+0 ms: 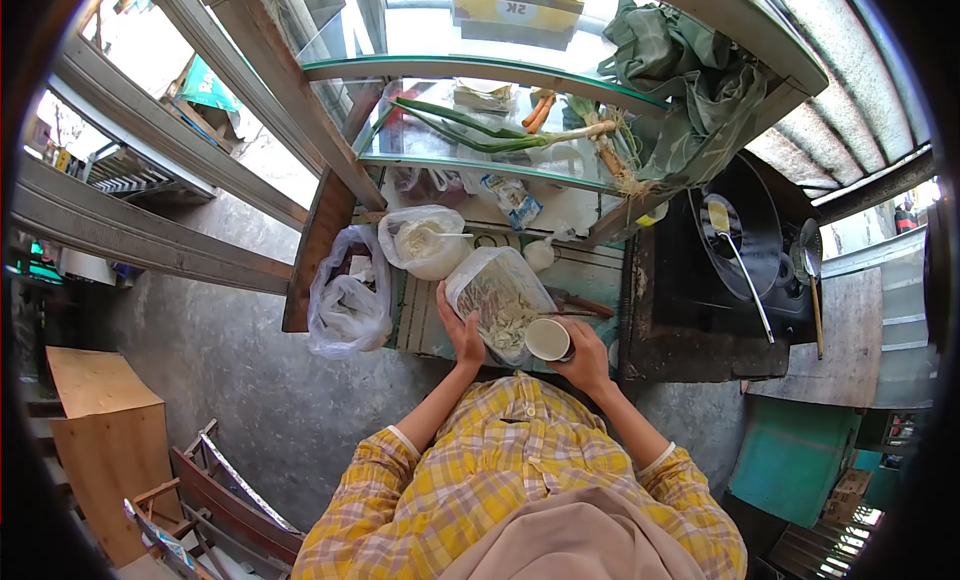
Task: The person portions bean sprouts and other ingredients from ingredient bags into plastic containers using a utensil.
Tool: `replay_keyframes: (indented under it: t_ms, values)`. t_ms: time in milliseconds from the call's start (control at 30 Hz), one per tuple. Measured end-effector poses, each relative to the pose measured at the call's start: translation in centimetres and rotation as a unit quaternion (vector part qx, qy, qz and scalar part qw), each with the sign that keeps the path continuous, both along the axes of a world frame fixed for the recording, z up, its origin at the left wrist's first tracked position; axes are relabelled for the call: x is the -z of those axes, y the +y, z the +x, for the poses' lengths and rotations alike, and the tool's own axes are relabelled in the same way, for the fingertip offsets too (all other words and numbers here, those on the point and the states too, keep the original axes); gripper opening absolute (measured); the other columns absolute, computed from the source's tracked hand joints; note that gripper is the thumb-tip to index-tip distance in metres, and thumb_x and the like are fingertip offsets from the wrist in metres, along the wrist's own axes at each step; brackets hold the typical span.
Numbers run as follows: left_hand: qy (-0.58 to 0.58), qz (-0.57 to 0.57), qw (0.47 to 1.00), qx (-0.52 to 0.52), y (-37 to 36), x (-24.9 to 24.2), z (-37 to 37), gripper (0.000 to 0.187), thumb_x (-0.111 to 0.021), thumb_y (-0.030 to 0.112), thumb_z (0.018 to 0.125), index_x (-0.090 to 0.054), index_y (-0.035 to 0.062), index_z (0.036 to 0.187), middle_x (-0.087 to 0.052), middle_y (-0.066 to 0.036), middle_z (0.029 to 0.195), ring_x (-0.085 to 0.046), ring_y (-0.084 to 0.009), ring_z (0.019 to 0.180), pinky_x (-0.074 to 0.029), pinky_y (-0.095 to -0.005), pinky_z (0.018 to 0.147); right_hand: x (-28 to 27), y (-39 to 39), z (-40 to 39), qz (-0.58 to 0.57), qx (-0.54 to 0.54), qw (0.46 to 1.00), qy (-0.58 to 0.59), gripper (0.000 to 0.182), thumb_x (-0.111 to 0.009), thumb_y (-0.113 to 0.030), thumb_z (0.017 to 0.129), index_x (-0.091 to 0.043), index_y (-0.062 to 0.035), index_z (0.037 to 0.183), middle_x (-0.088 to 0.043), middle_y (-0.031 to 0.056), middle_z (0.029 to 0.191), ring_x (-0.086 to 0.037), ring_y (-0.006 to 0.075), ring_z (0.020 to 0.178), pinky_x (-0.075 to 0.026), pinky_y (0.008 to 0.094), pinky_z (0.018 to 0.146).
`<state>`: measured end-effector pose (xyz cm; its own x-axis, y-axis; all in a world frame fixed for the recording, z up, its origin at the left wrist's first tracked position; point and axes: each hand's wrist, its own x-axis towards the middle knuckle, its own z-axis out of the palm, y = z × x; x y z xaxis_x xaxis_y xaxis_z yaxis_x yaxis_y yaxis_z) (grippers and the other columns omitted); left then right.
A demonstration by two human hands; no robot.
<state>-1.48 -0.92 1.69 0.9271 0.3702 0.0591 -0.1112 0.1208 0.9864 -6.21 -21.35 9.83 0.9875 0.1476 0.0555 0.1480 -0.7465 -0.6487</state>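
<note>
A clear plastic container (478, 280) with shredded pale vegetable pieces (508, 323) in its near part stands on the counter before me. My left hand (462, 332) grips its left side. In my right hand (588, 358) is a cup (548, 340), white inside, held at the container's near right corner; I cannot make out any contents. Behind the container's left side sits an open plastic bag of whitish powder (422, 242) with a white spoon handle sticking out. A small tied plastic bag (540, 253) lies to its right, and a knife (585, 305) is partly hidden behind the cup.
To the right, a black wok (735, 230) holding a spatula (741, 270) sits on a stove, beside a ladle (812, 280). Spring onions (480, 138) and carrots (540, 113) lie on the glass shelf above. A white plastic bag (350, 300) hangs at the counter's left edge.
</note>
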Motion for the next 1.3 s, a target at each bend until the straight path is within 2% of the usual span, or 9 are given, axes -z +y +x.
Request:
replay_keyframes:
  t_ms: [200,300,800,1300]
  values:
    - [-0.005,0.005,1.000,0.003,0.1,0.4,-0.2,0.076,-0.050,0.015,0.074,-0.021,0.0028,0.143,-0.029,-0.014,0.140,-0.030,-0.0261,0.130,-0.021,-0.0368,0.108,-0.1,0.2,-0.1,-0.011,-0.010,1.000,-0.006,0.065,-0.081,-0.014,0.054,-0.057,-0.0111,0.115,-0.061,0.0100,0.108,-0.057,0.0307,0.101,-0.048,0.0393,0.084]
    - [-0.007,-0.011,1.000,0.019,0.3,0.6,-0.3,0.075,-0.052,0.013,0.078,-0.019,0.0032,0.144,-0.025,-0.015,0.142,-0.029,-0.0293,0.130,-0.021,-0.0386,0.108,-0.2,0.4,-0.2,-0.011,-0.012,1.000,-0.008,0.066,-0.080,-0.012,0.053,-0.057,-0.0115,0.116,-0.060,0.0110,0.109,-0.057,0.0317,0.101,-0.048,0.0394,0.084]
    - [-0.026,-0.012,0.999,0.016,0.1,0.7,0.0,0.074,-0.051,0.014,0.078,-0.019,0.0030,0.144,-0.025,-0.015,0.141,-0.030,-0.0291,0.129,-0.021,-0.0386,0.108,-0.2,0.6,-0.1,-0.041,-0.022,0.999,-0.015,0.066,-0.081,-0.013,0.052,-0.058,-0.0100,0.113,-0.061,0.0103,0.109,-0.057,0.0309,0.102,-0.048,0.0390,0.085]
    - [-0.026,-0.009,0.999,0.018,-0.2,0.9,0.6,0.074,-0.052,0.023,0.081,-0.019,0.0030,0.144,-0.025,-0.015,0.142,-0.029,-0.0292,0.130,-0.021,-0.0391,0.108,-0.6,0.4,0.1,-0.054,-0.019,0.998,-0.020,0.065,-0.081,-0.014,0.054,-0.058,-0.0105,0.114,-0.061,0.0102,0.110,-0.057,0.0307,0.101,-0.048,0.0393,0.085]
